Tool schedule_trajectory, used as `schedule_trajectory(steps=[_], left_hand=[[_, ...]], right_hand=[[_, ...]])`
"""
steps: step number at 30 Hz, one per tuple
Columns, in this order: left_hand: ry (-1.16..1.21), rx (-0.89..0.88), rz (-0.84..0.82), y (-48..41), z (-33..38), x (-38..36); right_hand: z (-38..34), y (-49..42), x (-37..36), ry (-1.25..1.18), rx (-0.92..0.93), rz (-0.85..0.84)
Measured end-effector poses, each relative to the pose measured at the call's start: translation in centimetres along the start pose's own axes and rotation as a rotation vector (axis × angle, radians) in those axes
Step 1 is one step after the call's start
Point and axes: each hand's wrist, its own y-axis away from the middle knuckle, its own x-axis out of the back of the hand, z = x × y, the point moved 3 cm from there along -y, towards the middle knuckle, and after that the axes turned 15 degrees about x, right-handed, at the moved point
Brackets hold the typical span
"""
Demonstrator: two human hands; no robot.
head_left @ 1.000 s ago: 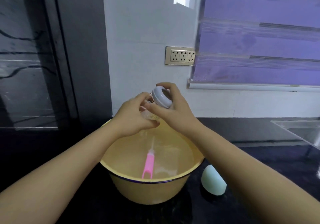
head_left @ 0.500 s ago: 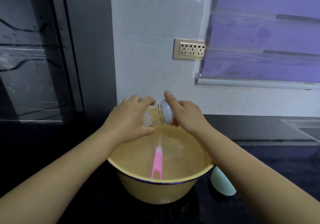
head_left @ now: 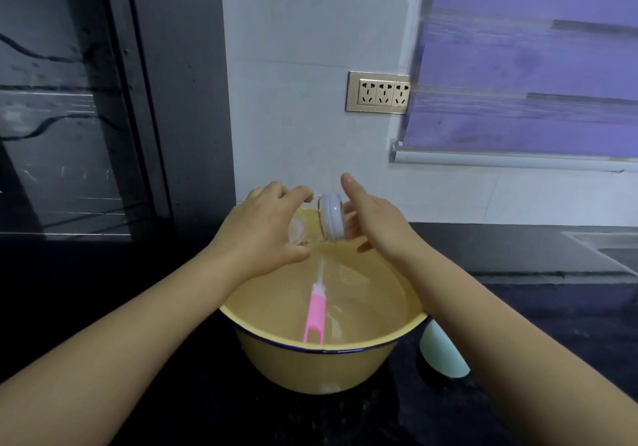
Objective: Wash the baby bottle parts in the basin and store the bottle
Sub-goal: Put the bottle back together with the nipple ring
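At the frame's centre, above the far rim of the yellow basin point(head_left: 312, 371), the left hand point(head_left: 262, 231) curls its fingers round the clear baby bottle point(head_left: 299, 232), which lies sideways; the right hand point(head_left: 378, 221) has straight, relaxed fingers resting against the bottle's grey-white collar point(head_left: 332, 216), thumb raised; a pink brush point(head_left: 316, 314) lies in the basin's water; a pale green cap point(head_left: 443, 354) lies on the dark tabletop point(head_left: 552, 342) at lower right, just beside the basin.

brush point(head_left: 317, 314) lying in basin point(head_left: 310, 371), pale cap point(head_left: 443, 352) beside rim
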Motion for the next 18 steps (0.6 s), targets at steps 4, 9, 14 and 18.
schedule_trajectory(steps=[4, 9, 14, 18], left_hand=[[0.009, 0.022, -0.015, -0.1, -0.1, -0.1], [-0.011, -0.006, -0.009, 0.0, 0.2, -0.1], [0.018, 0.010, -0.018, -0.1, -0.1, -0.3], [0.064, 0.010, -0.043, 0.0, 0.0, -0.3]], right_hand=[[0.1, 0.1, -0.1, -0.113, 0.145, -0.007], [-0.3, 0.1, 0.0, -0.018, 0.100, 0.015], [-0.1, 0.3, -0.3, -0.097, 0.169, -0.044], [-0.5, 0.5, -1.0, 0.038, 0.277, -0.111]])
